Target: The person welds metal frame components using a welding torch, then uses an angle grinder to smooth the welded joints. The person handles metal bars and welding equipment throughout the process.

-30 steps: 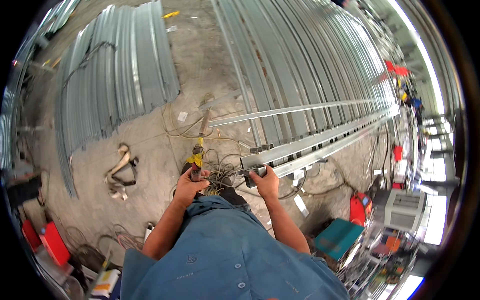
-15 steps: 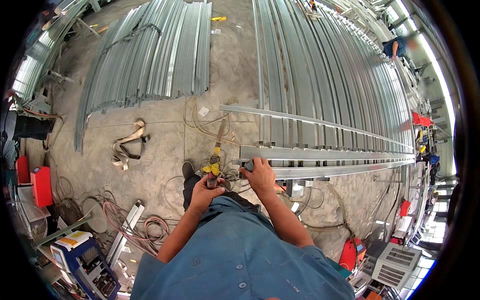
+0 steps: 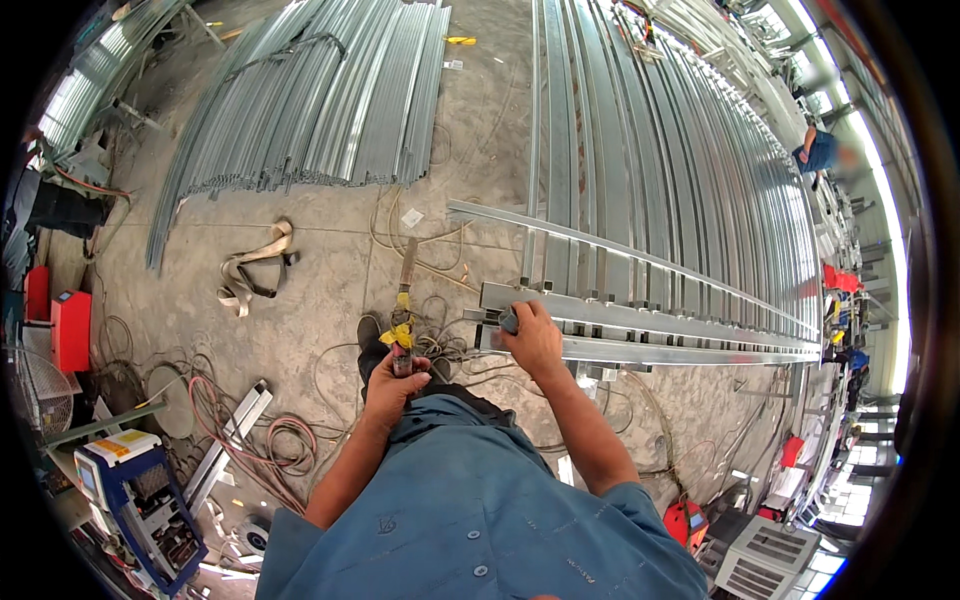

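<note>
My left hand (image 3: pixel 393 391) is wrapped round the reddish grip of a long hand tool. Yellow tape is tied about the middle of the tool (image 3: pixel 398 330), and its narrow brown far end points away from me over the floor. In front of my right side, my right hand (image 3: pixel 534 338) is closed on a small dark grey block (image 3: pixel 509 319), right above the near ends of the galvanized steel beams (image 3: pixel 610 312). Whether the block touches the beams I cannot tell. A slim steel bar (image 3: pixel 600 247) lies slantwise across the long profiles just beyond.
A strapped bundle of steel profiles (image 3: pixel 330 110) lies far left; many more profiles (image 3: pixel 690 170) fill the right. Cables (image 3: pixel 440 335) and a beige strap (image 3: pixel 255 270) lie on the floor. A blue machine (image 3: pixel 140 500) stands near left. Another person (image 3: pixel 818 150) is at far right.
The tool in my left hand has swung left and points straighter ahead. My right hand has shifted slightly right with the block. The view has shifted a little.
</note>
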Motion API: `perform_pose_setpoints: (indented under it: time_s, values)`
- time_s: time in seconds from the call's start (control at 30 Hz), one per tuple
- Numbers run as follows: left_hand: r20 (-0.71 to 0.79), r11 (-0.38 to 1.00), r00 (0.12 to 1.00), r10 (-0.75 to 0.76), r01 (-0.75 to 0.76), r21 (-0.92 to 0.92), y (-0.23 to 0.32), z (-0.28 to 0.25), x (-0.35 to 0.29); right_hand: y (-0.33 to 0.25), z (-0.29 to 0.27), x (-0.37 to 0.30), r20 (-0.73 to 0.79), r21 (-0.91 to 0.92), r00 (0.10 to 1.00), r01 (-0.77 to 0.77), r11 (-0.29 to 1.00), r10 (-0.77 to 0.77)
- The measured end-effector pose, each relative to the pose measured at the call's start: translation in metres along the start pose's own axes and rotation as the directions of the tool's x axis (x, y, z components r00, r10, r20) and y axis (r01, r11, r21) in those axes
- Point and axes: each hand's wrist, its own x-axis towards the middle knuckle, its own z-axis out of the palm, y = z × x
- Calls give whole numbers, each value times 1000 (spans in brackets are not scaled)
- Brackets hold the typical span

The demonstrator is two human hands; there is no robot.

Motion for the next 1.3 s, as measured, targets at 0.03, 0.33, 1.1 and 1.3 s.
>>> perform_pose_setpoints:
  time_s: [0.03, 0.33, 1.1, 1.3]
  values:
    - [-4, 1000, 1000, 6, -6, -15, -1, -1, -2, 0, 0, 1, -19, 7, 999, 33, 999, -33]
    - [-14, 1000, 1000, -13, 13, 5, -7, -9, -2, -3, 10, 12, -1, -43, 980, 199, 979, -199]
    - [-90, 989, 996, 13, -26, -145, -8, -23, 12, -10, 8, 17, 32, -164, 924, 382, 910, -382]
    - [-113, 970, 965, 235, -241, -42, 11, -23, 10, -7, 8, 5, -100, -92, 948, 293, 952, -302]
